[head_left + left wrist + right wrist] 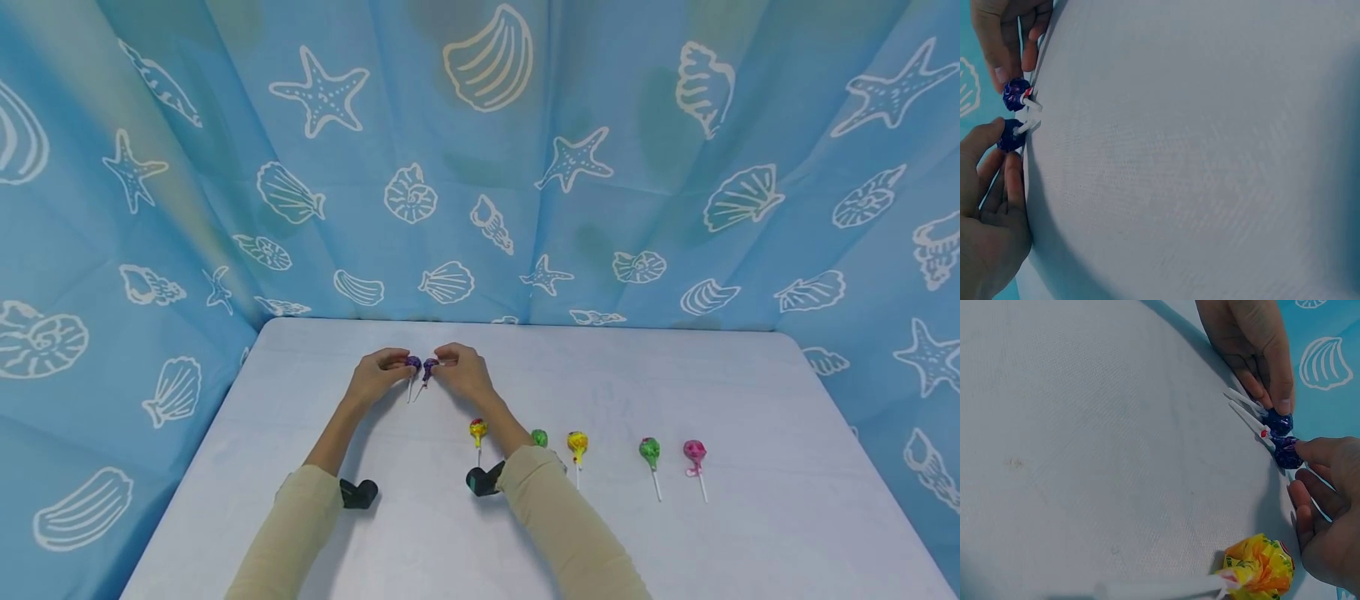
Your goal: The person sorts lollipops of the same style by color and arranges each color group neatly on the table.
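Right of two purple lollipops (413, 362) (430, 364), a pink lollipop (694, 451): head view only.

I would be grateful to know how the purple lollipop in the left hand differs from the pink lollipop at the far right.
The purple lollipop is wrapped in dark purple, the pink lollipop in pink. The left hand pinches the purple lollipop, while the pink lollipop lies untouched on the table. The purple lollipop is nearer the table's far edge than the pink lollipop. Both have a rounded, wrapped head on a white stick.
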Motion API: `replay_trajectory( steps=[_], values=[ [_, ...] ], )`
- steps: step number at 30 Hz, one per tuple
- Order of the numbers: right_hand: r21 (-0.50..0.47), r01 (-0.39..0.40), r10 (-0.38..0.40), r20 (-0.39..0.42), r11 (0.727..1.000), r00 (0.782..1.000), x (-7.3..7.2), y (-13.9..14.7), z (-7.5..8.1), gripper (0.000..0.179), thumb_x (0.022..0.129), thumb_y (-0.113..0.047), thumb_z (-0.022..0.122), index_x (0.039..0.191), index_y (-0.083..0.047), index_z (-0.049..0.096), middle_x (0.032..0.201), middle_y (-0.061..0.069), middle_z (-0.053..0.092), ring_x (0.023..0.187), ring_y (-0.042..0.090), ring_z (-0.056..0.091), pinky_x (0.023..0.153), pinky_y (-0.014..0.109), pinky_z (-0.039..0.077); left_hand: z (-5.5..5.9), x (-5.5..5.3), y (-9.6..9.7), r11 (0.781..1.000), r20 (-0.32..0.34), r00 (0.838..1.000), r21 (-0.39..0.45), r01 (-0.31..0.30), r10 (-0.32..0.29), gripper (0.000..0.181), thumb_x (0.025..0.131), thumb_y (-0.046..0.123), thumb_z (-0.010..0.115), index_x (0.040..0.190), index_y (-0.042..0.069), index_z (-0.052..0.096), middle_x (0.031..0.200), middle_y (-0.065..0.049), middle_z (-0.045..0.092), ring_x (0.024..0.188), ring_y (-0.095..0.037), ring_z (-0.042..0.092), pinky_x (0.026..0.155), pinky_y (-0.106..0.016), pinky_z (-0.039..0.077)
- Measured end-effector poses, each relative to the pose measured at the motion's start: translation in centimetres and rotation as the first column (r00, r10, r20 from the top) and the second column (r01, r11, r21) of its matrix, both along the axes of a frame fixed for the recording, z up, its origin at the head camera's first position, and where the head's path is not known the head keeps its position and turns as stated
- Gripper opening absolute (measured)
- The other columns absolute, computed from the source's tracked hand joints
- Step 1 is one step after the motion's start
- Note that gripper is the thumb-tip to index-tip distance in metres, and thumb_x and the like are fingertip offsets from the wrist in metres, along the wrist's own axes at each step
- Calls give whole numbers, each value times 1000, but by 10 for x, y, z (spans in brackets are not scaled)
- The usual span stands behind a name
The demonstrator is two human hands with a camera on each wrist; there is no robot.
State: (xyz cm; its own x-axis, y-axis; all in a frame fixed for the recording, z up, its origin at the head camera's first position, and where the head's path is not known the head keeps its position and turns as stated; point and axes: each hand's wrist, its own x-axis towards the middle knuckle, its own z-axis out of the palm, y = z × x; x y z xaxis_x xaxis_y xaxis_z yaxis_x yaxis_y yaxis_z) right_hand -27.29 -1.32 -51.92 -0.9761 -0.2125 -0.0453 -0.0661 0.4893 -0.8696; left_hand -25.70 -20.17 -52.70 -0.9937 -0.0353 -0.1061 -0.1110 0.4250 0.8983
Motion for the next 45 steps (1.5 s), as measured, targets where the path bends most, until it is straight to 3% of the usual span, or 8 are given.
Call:
replay_trajectory(
  steps=[8, 16, 22, 28, 38, 45],
  values=[
    [-26, -14, 15, 25, 1000, 1000, 1, 11, 11, 33, 93, -13, 71, 125, -6, 65, 125, 10, 66, 113, 28, 63, 94, 37, 51, 2, 5, 6, 1000, -25, 999, 2, -19, 19, 45, 91, 14, 73, 132, 1, 61, 124, -18, 64, 116, -30, 59, 102, -41, 45],
    [6, -53, 53, -27, 999, 998, 7, 32, 17, 32, 93, -13, 70, 125, -8, 67, 124, 8, 67, 109, 26, 63, 87, 34, 54, 1, 17, 8, 994, -38, 999, 106, -5, 9, 55, 94, 18, 71, 143, 5, 51, 138, -18, 54, 129, -31, 50, 108, -38, 40],
    [-4, -77, 77, -49, 997, 996, 14, 48, 31, 31, 93, -14, 70, 124, -8, 68, 122, 8, 68, 110, 25, 62, 87, 36, 54, 6, 36, 6, 998, -145, 989, 53, -23, 31, 54, 93, 14, 73, 141, 3, 51, 145, -19, 46, 132, -36, 47, 109, -39, 40],
    [12, -106, 106, -89, 994, 990, 22, 66, 46, 29, 94, -14, 70, 122, -6, 69, 120, 10, 69, 109, 25, 63, 90, 37, 53, 15, 51, 12, 999, -246, 968, 11, 44, -40, 50, 91, 8, 72, 136, -2, 54, 136, -22, 55, 124, -37, 54, 105, -43, 43],
    [61, -96, 102, -111, 994, 989, 42, 103, 61, 28, 95, -16, 70, 122, -11, 71, 121, 10, 68, 108, 24, 62, 89, 38, 54, 26, 74, 37, 988, -233, 963, 32, 149, -138, 43, 91, 7, 73, 131, -3, 58, 118, -20, 64, 105, -30, 64, 92, -39, 53],
    [132, -98, 115, -130, 986, 985, 57, 130, 69, 30, 95, -15, 69, 125, -8, 69, 123, 11, 68, 109, 26, 62, 91, 41, 54, 21, 83, 55, 967, -237, 940, 9, 255, -246, 34, 92, 7, 72, 123, -1, 64, 113, -16, 68, 100, -26, 67, 89, -38, 55]
  ],
)
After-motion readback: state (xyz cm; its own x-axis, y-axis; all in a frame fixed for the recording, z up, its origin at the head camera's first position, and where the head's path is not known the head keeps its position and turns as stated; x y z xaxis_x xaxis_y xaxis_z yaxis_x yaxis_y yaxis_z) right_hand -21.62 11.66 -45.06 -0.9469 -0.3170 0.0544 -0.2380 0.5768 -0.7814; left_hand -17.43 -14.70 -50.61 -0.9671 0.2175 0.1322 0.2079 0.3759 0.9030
